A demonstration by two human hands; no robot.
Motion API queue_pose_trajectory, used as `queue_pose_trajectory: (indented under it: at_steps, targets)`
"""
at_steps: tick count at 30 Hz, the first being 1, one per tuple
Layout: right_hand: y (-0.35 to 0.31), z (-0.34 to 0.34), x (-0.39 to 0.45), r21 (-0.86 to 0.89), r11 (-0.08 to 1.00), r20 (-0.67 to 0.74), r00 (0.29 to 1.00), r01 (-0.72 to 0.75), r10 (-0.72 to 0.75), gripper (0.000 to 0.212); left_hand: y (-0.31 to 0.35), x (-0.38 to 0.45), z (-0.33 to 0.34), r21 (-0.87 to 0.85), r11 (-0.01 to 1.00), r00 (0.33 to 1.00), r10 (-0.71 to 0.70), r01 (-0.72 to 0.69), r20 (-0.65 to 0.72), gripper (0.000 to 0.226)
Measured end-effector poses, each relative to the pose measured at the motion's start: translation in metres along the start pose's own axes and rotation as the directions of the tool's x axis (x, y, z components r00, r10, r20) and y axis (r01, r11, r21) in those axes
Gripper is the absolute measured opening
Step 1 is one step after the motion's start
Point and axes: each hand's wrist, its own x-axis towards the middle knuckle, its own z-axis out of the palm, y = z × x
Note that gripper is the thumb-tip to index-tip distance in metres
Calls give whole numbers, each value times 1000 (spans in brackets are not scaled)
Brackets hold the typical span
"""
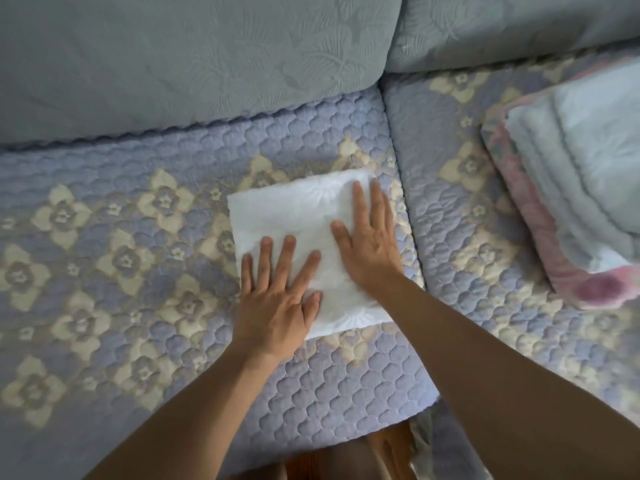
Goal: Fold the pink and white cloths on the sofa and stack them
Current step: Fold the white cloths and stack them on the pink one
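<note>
A white cloth (294, 216), folded into a rectangle, lies flat on the quilted blue sofa seat (121, 237) near the gap between two seat cushions. My left hand (277, 289) presses flat on its lower left part with fingers spread. My right hand (367, 237) presses flat on its right side, fingers straight and reaching toward the far right corner. No pink cloth shows under or beside the white one.
Grey-green back cushions (173, 57) run along the far side. On the right seat sits a pile of folded bedding (581, 168), pale blue on top of a pink floral layer. The sofa's front edge and a strip of wooden floor (388, 441) lie below my arms.
</note>
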Motion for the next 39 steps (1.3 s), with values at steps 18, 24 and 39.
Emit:
queue_pose_trajectory:
  at_steps: [18,24,39]
  targets:
    - [-68,-121,-117,776,-55,578,674,-628,460,33,49,-95,-129,-96,-799,518,288,593,805,77]
    - [-97,-166,-191,847,-178,526,736,-502,426,27,108,-62,-206,-325,-894,652,-49,309,756,43]
    - [28,-363,-158,904,-412,316,828,-114,464,40,212,38,-350,-779,-353,784,-168,518,597,41]
